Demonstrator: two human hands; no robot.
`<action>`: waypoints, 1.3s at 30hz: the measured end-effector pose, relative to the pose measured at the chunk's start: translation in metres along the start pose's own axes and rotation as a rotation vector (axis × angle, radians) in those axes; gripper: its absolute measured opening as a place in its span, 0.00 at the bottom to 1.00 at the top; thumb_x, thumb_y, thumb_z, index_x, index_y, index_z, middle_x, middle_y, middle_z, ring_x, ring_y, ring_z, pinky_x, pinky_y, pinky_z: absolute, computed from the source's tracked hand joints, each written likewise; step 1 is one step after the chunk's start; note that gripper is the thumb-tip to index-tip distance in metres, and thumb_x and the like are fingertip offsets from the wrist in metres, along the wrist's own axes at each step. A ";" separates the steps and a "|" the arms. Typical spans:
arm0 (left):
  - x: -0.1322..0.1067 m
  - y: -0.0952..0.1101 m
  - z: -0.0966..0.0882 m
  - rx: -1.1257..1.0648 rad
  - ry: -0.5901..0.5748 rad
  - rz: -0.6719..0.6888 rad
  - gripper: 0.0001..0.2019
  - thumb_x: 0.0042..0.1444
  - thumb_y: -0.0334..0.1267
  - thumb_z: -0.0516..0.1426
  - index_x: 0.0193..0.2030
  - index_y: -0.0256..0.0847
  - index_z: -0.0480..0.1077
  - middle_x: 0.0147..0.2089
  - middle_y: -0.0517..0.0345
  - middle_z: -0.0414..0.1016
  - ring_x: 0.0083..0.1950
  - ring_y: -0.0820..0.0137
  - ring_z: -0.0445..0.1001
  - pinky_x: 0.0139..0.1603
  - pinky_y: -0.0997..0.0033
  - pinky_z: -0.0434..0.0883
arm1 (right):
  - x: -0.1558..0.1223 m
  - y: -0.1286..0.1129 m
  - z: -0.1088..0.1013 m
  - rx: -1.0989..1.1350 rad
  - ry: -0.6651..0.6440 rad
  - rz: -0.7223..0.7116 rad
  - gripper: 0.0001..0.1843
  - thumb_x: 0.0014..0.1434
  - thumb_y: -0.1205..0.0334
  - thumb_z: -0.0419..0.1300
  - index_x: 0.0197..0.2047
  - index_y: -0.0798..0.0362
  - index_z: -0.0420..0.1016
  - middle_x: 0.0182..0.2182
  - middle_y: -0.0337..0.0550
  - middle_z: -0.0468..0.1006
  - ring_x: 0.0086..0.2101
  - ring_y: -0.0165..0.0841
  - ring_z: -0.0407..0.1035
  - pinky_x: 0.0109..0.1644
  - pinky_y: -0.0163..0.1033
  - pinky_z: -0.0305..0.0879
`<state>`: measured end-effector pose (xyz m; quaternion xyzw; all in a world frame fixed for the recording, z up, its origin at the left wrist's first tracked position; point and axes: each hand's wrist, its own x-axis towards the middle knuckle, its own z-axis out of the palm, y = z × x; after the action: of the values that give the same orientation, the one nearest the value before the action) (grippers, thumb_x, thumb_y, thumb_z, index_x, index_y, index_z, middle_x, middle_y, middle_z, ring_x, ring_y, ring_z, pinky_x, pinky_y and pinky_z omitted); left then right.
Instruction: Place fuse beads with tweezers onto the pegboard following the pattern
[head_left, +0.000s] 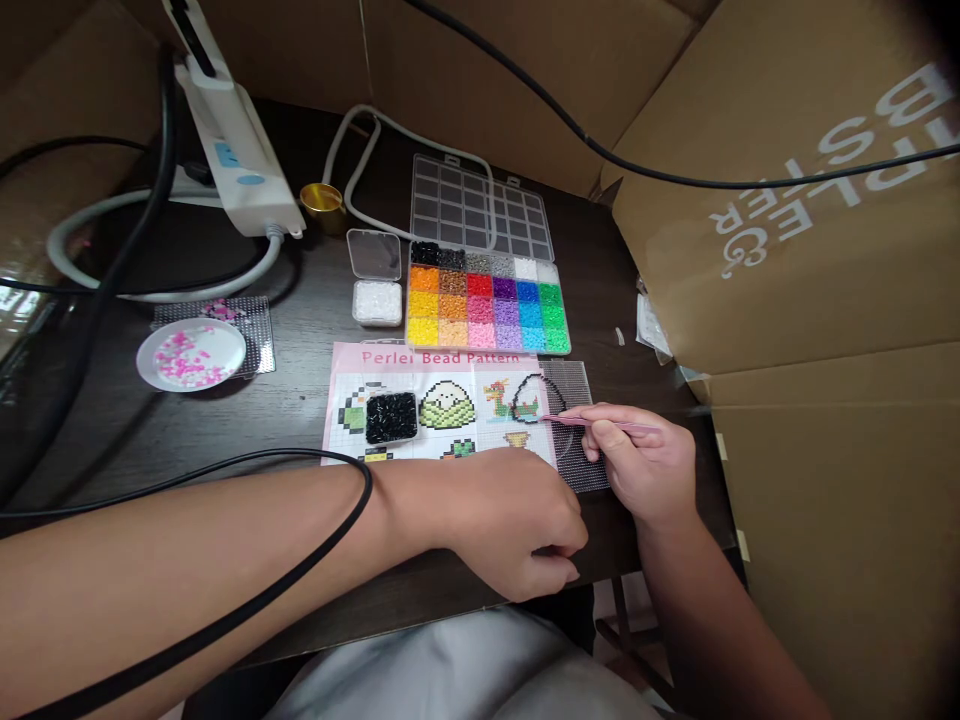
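Black bead outline (pixel 537 377) lies left of the right hand (pixel 651 460), whose fingers clamp pink tweezers (pixel 571 420), tips at the outline; left hand (pixel 517 520) curled, hold undetermined.

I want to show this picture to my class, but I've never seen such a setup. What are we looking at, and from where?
There is no robot here, just a person's two bare hands. One camera, worn on the head, looks forward and down. The right hand holds pink tweezers, their tips near a ring of black beads on a clear board. The left hand is loosely curled; nothing shows in it. On the dark table are a pattern sheet, a divided box of coloured beads, a small box of black beads and a white dish of pink ones.
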<state>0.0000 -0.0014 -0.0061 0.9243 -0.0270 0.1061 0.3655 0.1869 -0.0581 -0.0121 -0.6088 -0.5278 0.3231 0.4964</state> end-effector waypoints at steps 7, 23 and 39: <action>0.001 -0.001 0.000 -0.007 0.001 0.001 0.10 0.55 0.37 0.59 0.23 0.41 0.73 0.27 0.58 0.78 0.26 0.70 0.70 0.26 0.67 0.63 | 0.000 0.004 -0.001 -0.020 0.010 -0.010 0.09 0.62 0.62 0.63 0.40 0.50 0.86 0.31 0.44 0.85 0.22 0.28 0.68 0.25 0.35 0.67; 0.001 0.000 -0.002 -0.016 0.013 0.011 0.10 0.54 0.36 0.60 0.22 0.42 0.72 0.26 0.58 0.77 0.25 0.70 0.69 0.27 0.67 0.64 | 0.001 0.003 -0.002 -0.038 0.059 0.037 0.09 0.62 0.61 0.63 0.39 0.51 0.86 0.30 0.46 0.85 0.21 0.28 0.67 0.23 0.35 0.65; 0.000 -0.001 -0.001 -0.017 0.016 0.023 0.11 0.55 0.36 0.60 0.22 0.42 0.72 0.26 0.58 0.77 0.25 0.69 0.69 0.26 0.66 0.64 | 0.000 0.002 0.000 0.018 0.058 0.031 0.08 0.61 0.61 0.64 0.37 0.51 0.86 0.34 0.47 0.87 0.20 0.28 0.66 0.23 0.36 0.67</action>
<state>0.0002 0.0001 -0.0056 0.9199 -0.0355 0.1176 0.3724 0.1873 -0.0580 -0.0136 -0.6214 -0.5007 0.3179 0.5120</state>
